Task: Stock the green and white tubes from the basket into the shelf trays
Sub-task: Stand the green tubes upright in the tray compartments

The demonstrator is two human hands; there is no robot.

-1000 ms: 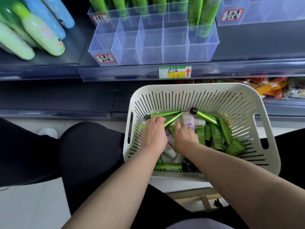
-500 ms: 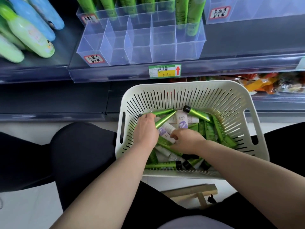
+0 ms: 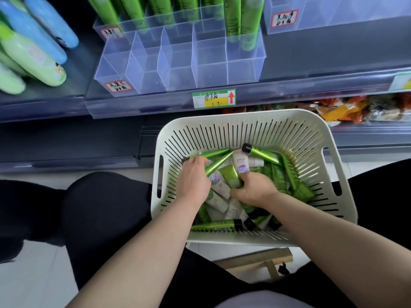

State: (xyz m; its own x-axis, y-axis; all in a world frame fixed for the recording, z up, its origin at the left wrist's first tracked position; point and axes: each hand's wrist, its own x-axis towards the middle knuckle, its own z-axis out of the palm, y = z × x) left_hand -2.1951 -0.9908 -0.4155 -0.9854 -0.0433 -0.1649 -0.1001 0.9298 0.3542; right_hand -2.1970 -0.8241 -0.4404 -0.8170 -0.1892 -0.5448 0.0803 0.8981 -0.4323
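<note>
I'm barely getting started: left grip [image 3: 195, 175] clenching two green tubes [image 3: 219, 160], right grip [image 3: 253, 192] grasping a pale green tube [image 3: 230, 175], basket [image 3: 244, 114] brimming, front tray [image 3: 175, 70] mostly waiting.

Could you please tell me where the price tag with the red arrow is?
In the head view, the price tag sits near centre on the shelf's front edge, just below the clear tray and above the basket's far rim.

Head view. I see through one wide-angle camera worn on the head, facing forward and steeply down, close above the basket [image 3: 244, 116], which sits right of centre; the shelf's front edge [image 3: 155, 104] crosses the upper frame, bowed by the lens.
</note>
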